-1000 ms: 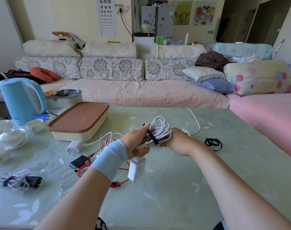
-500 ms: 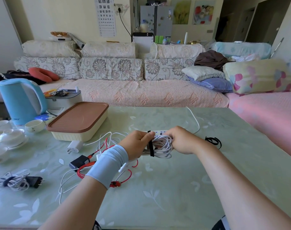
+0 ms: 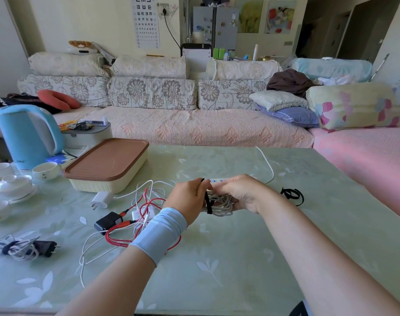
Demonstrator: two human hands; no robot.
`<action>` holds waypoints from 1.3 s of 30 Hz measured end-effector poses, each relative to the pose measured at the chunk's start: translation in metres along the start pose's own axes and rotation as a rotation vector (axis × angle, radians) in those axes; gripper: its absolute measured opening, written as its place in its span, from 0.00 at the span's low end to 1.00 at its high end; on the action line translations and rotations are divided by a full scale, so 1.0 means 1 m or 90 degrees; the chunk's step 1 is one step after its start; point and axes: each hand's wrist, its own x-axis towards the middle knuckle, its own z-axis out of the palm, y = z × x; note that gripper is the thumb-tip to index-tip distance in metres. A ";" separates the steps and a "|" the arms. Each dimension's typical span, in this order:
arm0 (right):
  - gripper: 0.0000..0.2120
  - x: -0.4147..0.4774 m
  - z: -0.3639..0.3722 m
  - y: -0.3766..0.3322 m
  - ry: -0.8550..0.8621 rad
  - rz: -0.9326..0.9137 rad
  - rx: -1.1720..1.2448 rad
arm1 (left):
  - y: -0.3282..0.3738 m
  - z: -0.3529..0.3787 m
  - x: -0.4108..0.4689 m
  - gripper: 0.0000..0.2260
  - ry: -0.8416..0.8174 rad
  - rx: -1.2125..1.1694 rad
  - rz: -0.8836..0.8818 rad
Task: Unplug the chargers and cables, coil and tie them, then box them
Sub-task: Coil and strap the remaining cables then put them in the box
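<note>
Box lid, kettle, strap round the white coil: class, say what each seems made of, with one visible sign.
Lid: probably plastic, matte brown; moulded raised rim.
Kettle: probably plastic, glossy blue; sheen on its side.
Strap: likely a fabric tie, matte black; it bends flat round the coil.

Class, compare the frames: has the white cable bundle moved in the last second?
Yes: measured against the box, the bundle now sits lower, nearer the table.

A long floral-patterned fabric sofa [image 3: 153, 92] with a pink quilted seat stands against the pale cream wall [image 3: 91, 19], where a white eye chart [image 3: 146, 21] hangs. Daylight brightens the pale green leaf-printed glass surface [image 3: 217, 258].
</note>
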 end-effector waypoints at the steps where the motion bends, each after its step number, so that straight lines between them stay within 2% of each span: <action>1: 0.03 -0.001 -0.001 -0.001 0.013 0.011 0.009 | 0.002 0.001 -0.001 0.14 0.012 -0.005 0.010; 4: 0.04 0.001 -0.002 0.000 0.074 0.032 0.030 | 0.005 0.004 -0.001 0.10 0.013 -0.004 0.049; 10: 0.11 0.001 0.004 0.005 0.140 0.033 0.046 | 0.007 -0.003 0.001 0.14 -0.050 -0.049 -0.011; 13: 0.12 0.007 0.004 0.005 0.174 0.051 0.088 | 0.010 -0.007 0.002 0.16 -0.045 -0.064 -0.033; 19: 0.15 0.005 0.004 0.006 0.149 0.115 0.128 | 0.010 -0.009 0.001 0.17 -0.073 -0.129 -0.074; 21: 0.15 0.004 0.003 0.005 0.156 0.097 0.119 | 0.009 -0.007 0.001 0.17 -0.081 -0.143 -0.083; 23: 0.10 0.003 0.004 0.004 0.203 0.024 0.070 | 0.010 -0.006 0.002 0.17 -0.087 -0.181 -0.104; 26: 0.03 -0.008 0.008 -0.001 0.267 -0.169 -0.236 | 0.010 -0.007 0.005 0.18 -0.079 -0.238 -0.138; 28: 0.04 -0.012 0.015 -0.002 0.281 -0.297 -0.413 | 0.010 -0.007 0.006 0.17 -0.077 -0.225 -0.142; 30: 0.07 -0.011 0.021 0.000 0.265 -0.384 -0.494 | 0.008 -0.006 0.007 0.17 -0.074 -0.183 -0.148; 36: 0.03 -0.012 0.030 0.002 0.275 -0.551 -0.419 | 0.002 -0.010 0.013 0.16 -0.079 -0.154 -0.242; 39: 0.03 -0.015 0.037 0.005 0.254 -0.642 -0.410 | -0.005 -0.013 0.017 0.08 -0.110 -0.096 -0.222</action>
